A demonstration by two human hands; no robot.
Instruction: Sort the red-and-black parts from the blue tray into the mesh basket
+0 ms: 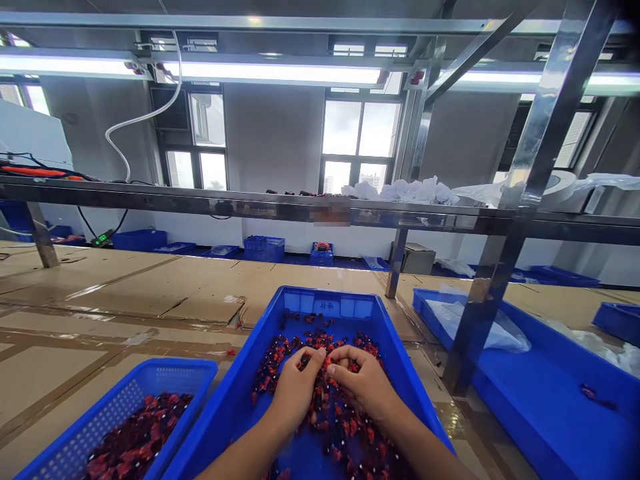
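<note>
Nearest us, our bare forearms [253,447] cross a deep, smooth blue tray [300,303] with sloping walls. Small glossy red-and-black pieces [270,363] lie scattered across its floor. Above them, our right hand [364,383] has its grip pinched on a small red piece [328,362]; our left hand [296,385] meets it there, thumb against forefinger, but we cannot tell what that grip holds.

To the near left sits a perforated blue basket [107,410] heaped with darker red pieces [135,433]. Flattened cardboard [165,280], seamed with shiny brown tape, covers our tabletop. To the right, a larger blue tray [525,380] carries a crumpled clear bag [485,327] behind a polished steel post [493,293]. Beyond, tube lights [275,72] glow before grey walls and dark-framed windows [360,133].
</note>
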